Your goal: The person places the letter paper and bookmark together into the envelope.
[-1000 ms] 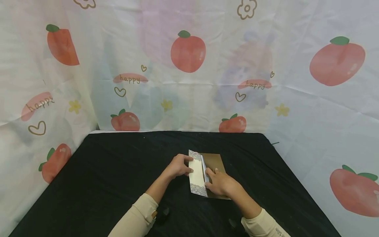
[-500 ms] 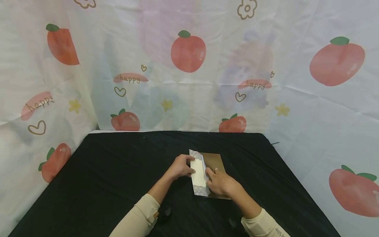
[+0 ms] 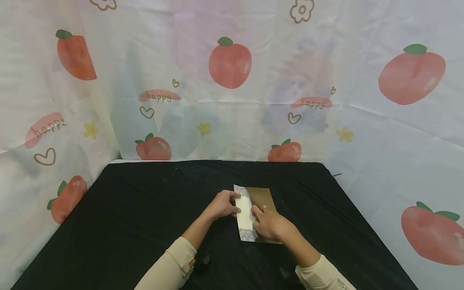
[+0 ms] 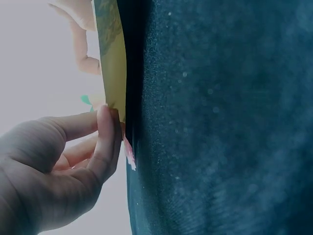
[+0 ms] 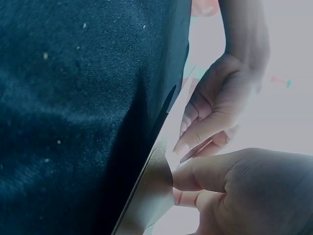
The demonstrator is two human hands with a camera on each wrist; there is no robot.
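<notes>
A cream card (image 3: 244, 217) with silvery lace-patterned bands at both ends lies partly over a gold-brown envelope (image 3: 262, 197). My left hand (image 3: 222, 204) pinches the card's left edge between thumb and fingers; the left wrist view shows the card (image 4: 115, 63) nearly edge-on in that grip. From the right, my right hand (image 3: 270, 223) pinches the envelope near its opening, and its fingers hide part of the card's right edge. In the right wrist view the envelope (image 5: 151, 196) has a curved notch, with the fingertips right at its edge.
A black cloth (image 3: 163, 209) covers the table. White curtains (image 3: 232, 121) printed with red fruit and "happy" stand behind and at both sides. Small dark objects (image 3: 204, 259) show near the wrists.
My left hand and the card have shifted slightly right, and less of the white inside the envelope's opening shows. My right hand and the envelope have stayed in place.
</notes>
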